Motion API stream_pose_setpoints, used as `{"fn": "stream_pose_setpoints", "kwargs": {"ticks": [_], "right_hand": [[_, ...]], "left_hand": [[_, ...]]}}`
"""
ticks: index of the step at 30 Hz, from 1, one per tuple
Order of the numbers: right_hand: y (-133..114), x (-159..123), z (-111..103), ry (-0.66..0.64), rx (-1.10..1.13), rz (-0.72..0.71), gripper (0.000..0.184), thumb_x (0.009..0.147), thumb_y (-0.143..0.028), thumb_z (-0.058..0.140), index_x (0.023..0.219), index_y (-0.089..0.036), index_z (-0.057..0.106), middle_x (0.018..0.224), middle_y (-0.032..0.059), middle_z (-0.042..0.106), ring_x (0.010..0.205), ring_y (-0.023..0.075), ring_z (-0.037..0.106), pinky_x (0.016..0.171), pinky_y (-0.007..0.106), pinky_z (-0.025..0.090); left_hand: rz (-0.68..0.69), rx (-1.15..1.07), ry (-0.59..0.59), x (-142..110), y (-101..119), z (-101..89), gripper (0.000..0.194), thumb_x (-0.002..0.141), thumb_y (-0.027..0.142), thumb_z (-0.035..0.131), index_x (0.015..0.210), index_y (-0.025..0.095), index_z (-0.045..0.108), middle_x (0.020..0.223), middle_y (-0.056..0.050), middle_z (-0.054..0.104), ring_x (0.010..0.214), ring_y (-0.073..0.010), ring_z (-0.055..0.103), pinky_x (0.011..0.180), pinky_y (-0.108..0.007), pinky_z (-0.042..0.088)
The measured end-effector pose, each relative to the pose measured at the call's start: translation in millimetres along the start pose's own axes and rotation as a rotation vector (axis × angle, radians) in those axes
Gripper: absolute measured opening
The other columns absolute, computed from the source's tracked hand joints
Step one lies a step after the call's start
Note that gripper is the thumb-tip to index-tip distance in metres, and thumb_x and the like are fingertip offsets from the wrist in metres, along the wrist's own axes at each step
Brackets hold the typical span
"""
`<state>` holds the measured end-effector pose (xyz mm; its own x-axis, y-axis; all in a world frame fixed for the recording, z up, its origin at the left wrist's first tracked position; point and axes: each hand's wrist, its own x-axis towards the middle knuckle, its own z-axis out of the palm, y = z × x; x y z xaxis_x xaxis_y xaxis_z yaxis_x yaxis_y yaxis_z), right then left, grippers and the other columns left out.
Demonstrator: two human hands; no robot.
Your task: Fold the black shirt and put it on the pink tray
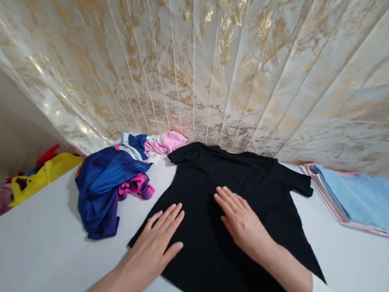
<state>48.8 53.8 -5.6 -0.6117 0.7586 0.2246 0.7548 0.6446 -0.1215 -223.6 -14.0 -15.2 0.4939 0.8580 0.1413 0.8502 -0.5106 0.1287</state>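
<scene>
A black short-sleeved T-shirt (204,254) lies spread on the white table (48,263), its collar end toward the curtain and its lower part running out of view at the bottom. My left hand (158,242) rests flat on the shirt's left side, fingers stretched and thumb apart. Over the middle of the shirt is my right hand (240,219), its fingers extended and close together; it holds nothing. Small creases show near the shoulders, while the front looks mostly smooth.
A crumpled heap of blue and pink clothes (105,181) lies left of the shirt, with pink fabric (170,141) behind it. Folded clothes (369,199), light blue on top, are stacked at the right. Yellow fabric (47,175) sits beyond the far-left edge. A gold-patterned curtain (187,65) hangs behind.
</scene>
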Motion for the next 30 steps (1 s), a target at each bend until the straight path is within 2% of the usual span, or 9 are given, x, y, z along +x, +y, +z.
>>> {"fn": "stream_pose_setpoints", "kwargs": {"ticks": [3, 5, 8, 10, 12, 15, 21, 26, 30], "right_hand": [[-41.5, -14.2, -0.7, -0.113, 0.136, -0.297, 0.06, 0.088, -0.016, 0.046, 0.146, -0.021, 0.032, 0.155, 0.0035, 0.023, 0.144, 0.0178, 0.018, 0.114, 0.037, 0.03], [-40.5, -18.6, 2.4, -0.15, 0.139, -0.262, 0.059, 0.09, -0.023, 0.048, 0.146, -0.023, 0.031, 0.156, 0.0034, 0.022, 0.143, 0.0187, 0.019, 0.114, 0.039, 0.029], [-3.9, -21.2, 5.4, -0.106, 0.024, 0.03, 0.053, 0.094, -0.03, 0.044, 0.145, -0.018, 0.034, 0.154, 0.0088, 0.026, 0.142, 0.0233, 0.022, 0.112, 0.048, 0.03], [15.8, -25.9, 2.7, -0.083, -0.017, 0.095, 0.053, 0.095, -0.033, 0.043, 0.145, -0.016, 0.034, 0.154, 0.0104, 0.027, 0.143, 0.0243, 0.021, 0.112, 0.05, 0.03], [16.7, -35.6, -3.0, -0.098, -0.017, 0.043, 0.056, 0.095, -0.033, 0.043, 0.147, -0.018, 0.029, 0.155, 0.0089, 0.023, 0.143, 0.0237, 0.018, 0.112, 0.048, 0.03], [-6.0, -56.0, -10.7, -0.146, -0.002, -0.097, 0.064, 0.094, -0.033, 0.045, 0.15, -0.019, 0.019, 0.156, 0.0075, 0.017, 0.144, 0.0243, 0.016, 0.112, 0.046, 0.031], [-19.5, -87.0, -12.6, -0.143, -0.023, -0.24, 0.077, 0.09, -0.053, 0.047, 0.15, -0.016, 0.017, 0.153, 0.0123, 0.025, 0.14, 0.0281, 0.028, 0.107, 0.043, 0.038], [-19.7, -99.1, -8.5, -0.014, -0.139, -0.298, 0.077, 0.09, -0.057, 0.045, 0.149, -0.015, 0.022, 0.147, 0.0096, 0.037, 0.132, 0.0252, 0.043, 0.099, 0.035, 0.045], [-38.6, -117.1, 7.8, 0.085, -0.216, -0.316, 0.059, 0.096, -0.035, 0.046, 0.148, -0.017, 0.026, 0.139, 0.0064, 0.049, 0.122, 0.0223, 0.054, 0.092, 0.032, 0.049]], "left_hand": [[0.0, 0.001, 0.021, 1.2, -0.3, 2.8, 0.061, 0.1, 0.037, 0.039, 0.152, 0.023, 0.01, 0.156, -0.006, 0.022, 0.141, -0.0236, 0.024, 0.111, -0.042, 0.027], [0.007, 0.0, 0.014, 1.3, -1.8, 3.5, 0.061, 0.1, 0.037, 0.039, 0.152, 0.023, 0.01, 0.156, -0.006, 0.021, 0.141, -0.0235, 0.023, 0.111, -0.042, 0.026], [0.011, -0.015, -0.014, 0.6, -4.9, 0.9, 0.061, 0.1, 0.037, 0.04, 0.152, 0.025, 0.009, 0.156, -0.005, 0.021, 0.141, -0.0229, 0.024, 0.111, -0.042, 0.027], [0.012, -0.028, -0.019, 1.1, -4.4, -3.1, 0.062, 0.1, 0.035, 0.041, 0.152, 0.026, 0.008, 0.156, -0.005, 0.022, 0.141, -0.0227, 0.025, 0.11, -0.042, 0.029], [0.012, -0.045, -0.022, 4.0, 0.0, -8.2, 0.064, 0.099, 0.032, 0.043, 0.152, 0.026, 0.008, 0.156, -0.006, 0.021, 0.141, -0.0231, 0.024, 0.11, -0.043, 0.029], [0.102, -0.107, -0.087, 13.9, 11.7, -15.3, 0.066, 0.097, 0.026, 0.046, 0.152, 0.027, 0.01, 0.157, -0.004, 0.017, 0.142, -0.0218, 0.02, 0.112, -0.041, 0.026], [0.299, -0.207, -0.212, 31.0, 24.0, -17.3, 0.065, 0.096, 0.034, 0.05, 0.15, 0.031, 0.014, 0.156, -0.002, 0.018, 0.142, -0.0211, 0.02, 0.115, -0.043, 0.021], [0.272, -0.184, -0.214, 12.1, 30.4, -15.8, 0.075, 0.092, 0.028, 0.054, 0.151, 0.032, 0.008, 0.156, -0.001, 0.016, 0.142, -0.0229, 0.021, 0.114, -0.044, 0.024], [0.256, -0.155, -0.21, -14.8, 37.6, -16.0, 0.081, 0.089, 0.025, 0.057, 0.151, 0.033, 0.005, 0.155, -0.001, 0.019, 0.14, -0.0233, 0.028, 0.112, -0.042, 0.028]]}}
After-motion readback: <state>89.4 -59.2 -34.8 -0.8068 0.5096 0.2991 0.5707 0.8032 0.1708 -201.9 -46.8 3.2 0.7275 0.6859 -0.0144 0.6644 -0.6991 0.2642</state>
